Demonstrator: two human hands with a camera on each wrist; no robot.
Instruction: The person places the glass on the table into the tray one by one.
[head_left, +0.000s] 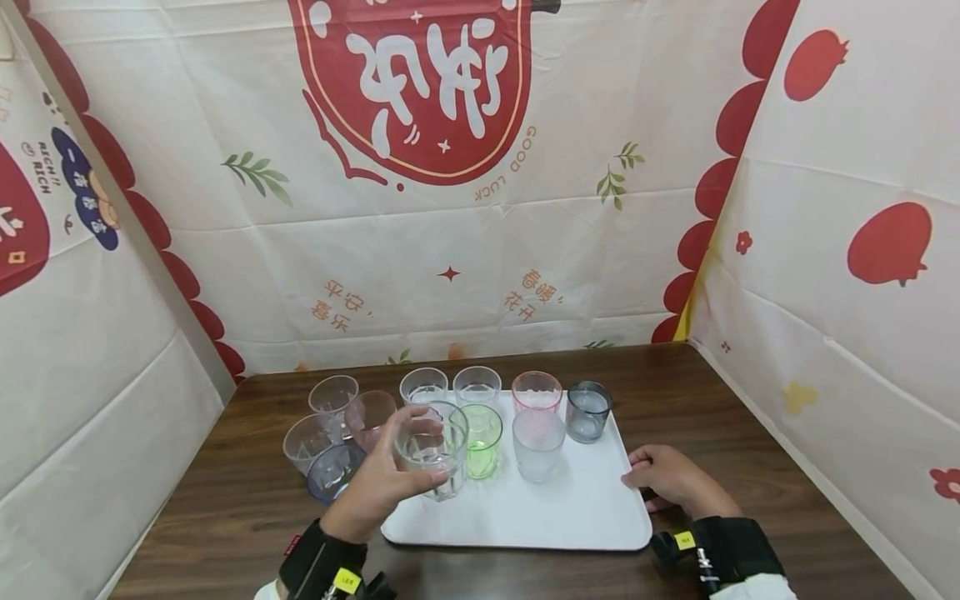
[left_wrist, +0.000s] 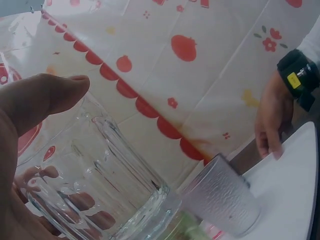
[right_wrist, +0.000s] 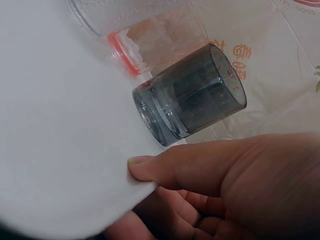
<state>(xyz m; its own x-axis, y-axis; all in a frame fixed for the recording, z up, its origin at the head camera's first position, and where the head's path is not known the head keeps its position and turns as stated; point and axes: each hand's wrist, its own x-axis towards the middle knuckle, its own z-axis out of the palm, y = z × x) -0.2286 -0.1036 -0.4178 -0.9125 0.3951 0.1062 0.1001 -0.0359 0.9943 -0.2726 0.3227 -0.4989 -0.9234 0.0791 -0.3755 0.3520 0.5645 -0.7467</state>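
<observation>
My left hand (head_left: 388, 475) grips a clear glass (head_left: 433, 446) with faceted sides, held over the left part of a white tray (head_left: 570, 521). In the left wrist view the thumb and fingers wrap round this glass (left_wrist: 100, 185). My right hand (head_left: 667, 479) pinches the tray's right edge, thumb on top and fingers underneath, as the right wrist view shows. On the tray stand a green glass (head_left: 482, 450), a frosted glass (head_left: 537, 454), a pink-rimmed glass (head_left: 537, 390), a smoky grey glass (head_left: 588, 414) and two clear glasses (head_left: 477, 385) at the back.
Left of the tray, several glasses stand close together on the brown wooden table (head_left: 225, 500), among them a pinkish glass (head_left: 369, 417) and a dark bluish glass (head_left: 333, 473). Printed cloth walls (head_left: 420, 250) enclose the table at the back and both sides.
</observation>
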